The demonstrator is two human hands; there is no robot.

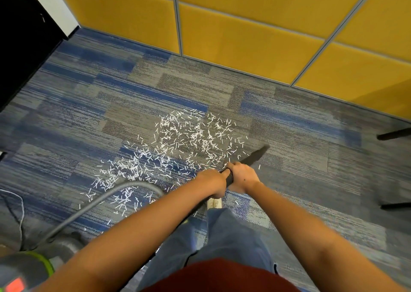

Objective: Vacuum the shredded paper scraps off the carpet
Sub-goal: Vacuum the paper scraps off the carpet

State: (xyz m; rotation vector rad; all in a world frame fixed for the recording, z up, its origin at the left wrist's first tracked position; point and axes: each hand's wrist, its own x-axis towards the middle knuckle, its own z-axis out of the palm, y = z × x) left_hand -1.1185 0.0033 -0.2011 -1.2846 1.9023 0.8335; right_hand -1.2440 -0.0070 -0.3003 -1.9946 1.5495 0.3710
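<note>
Blue-grey striped carpet (pixel 311 169) below yellow wall panels (pixel 244 36) carries shredded paper scraps (pixel 189 140) spread left of the black crevice nozzle (pixel 255 156); left hand (pixel 212 183) and right hand (pixel 242 176) both clamp its rear end; recommended: keep the tip low; sweep leftward in slow overlapping passes; hold the hose (pixel 124 191) clear of scraps

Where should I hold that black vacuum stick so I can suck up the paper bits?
Hold the black wand at its thick upper end, coming from behind and above. It slopes down away from you, and the left hand and right hand both wrap it there, leaving the narrow tip free to reach the paper scraps.
</note>
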